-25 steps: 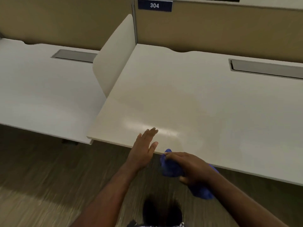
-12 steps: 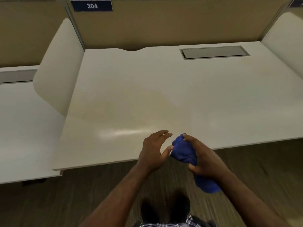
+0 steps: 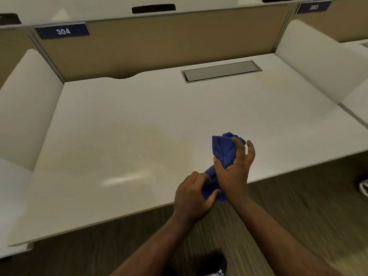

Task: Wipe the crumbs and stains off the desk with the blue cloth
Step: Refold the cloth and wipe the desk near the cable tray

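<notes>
The blue cloth (image 3: 224,149) is bunched up above the front edge of the white desk (image 3: 139,124). My right hand (image 3: 236,168) grips its upper part, with the fingers curled around the fabric. My left hand (image 3: 194,198) pinches the lower end of the cloth just over the desk's front edge. A faint yellowish stain (image 3: 159,132) shows on the desk to the left of the cloth. No crumbs are clear enough to tell.
White side dividers stand at the left (image 3: 25,108) and right (image 3: 318,62) of the desk. A tan back panel (image 3: 159,44) carries a sign reading 304. A grey cable flap (image 3: 221,71) sits at the back. Neighbouring desks lie on both sides.
My left hand has closed on the cloth's lower end. My right hand has lifted the cloth's upper part over the desk. The view has shifted to the right and centred on the desk.
</notes>
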Demonstrator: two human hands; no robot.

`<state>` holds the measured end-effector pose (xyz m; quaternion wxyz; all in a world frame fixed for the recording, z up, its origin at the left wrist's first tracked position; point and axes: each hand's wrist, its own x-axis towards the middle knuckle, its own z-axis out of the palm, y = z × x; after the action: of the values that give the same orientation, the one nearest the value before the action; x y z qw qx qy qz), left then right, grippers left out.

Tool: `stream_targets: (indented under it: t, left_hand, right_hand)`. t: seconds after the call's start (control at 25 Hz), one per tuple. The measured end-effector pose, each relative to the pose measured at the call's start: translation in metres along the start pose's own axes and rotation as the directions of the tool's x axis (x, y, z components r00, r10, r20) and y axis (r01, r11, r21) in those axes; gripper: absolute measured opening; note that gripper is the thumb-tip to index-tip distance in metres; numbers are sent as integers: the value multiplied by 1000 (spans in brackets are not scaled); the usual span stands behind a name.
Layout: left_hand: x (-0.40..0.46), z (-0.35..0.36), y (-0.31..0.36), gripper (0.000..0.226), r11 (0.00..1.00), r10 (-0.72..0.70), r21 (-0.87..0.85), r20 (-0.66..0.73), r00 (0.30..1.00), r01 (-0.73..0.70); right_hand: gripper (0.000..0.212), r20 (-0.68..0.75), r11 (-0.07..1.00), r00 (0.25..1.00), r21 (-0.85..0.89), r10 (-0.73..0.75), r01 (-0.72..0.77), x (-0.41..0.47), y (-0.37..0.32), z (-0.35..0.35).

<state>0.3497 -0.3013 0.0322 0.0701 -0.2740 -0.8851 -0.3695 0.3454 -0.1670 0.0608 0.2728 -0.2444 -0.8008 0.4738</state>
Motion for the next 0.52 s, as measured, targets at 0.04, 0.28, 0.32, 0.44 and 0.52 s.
stream_targets:
  t: [0.04,0.28,0.32,0.44,0.52]
  left_hand:
    - [6,8,9,26,998,-66,15,-36,997,66]
    - [45,41,45,28,851,-489,-280,-111,865,445]
    - [52,45,50,27,816,-517,-345,-74,853,464]
    - [78,53,67,52,764,-530,-431,5,848,480]
    - [97,60,70,60,759,-533,-415,46,845,502]
  right_hand:
    - [73,-25,999,999,45,27,-26,10,0,-4]
    - [68,-99,963,995,271,30,-2,60,-4,-30]
    - [68,-114,953,993,302,28,8,66,-3,-33]
    - [66,-138,940,990,342,30,19,85,-1,-39]
    - [65,-148,932,988,361,33,23,99,3,-38]
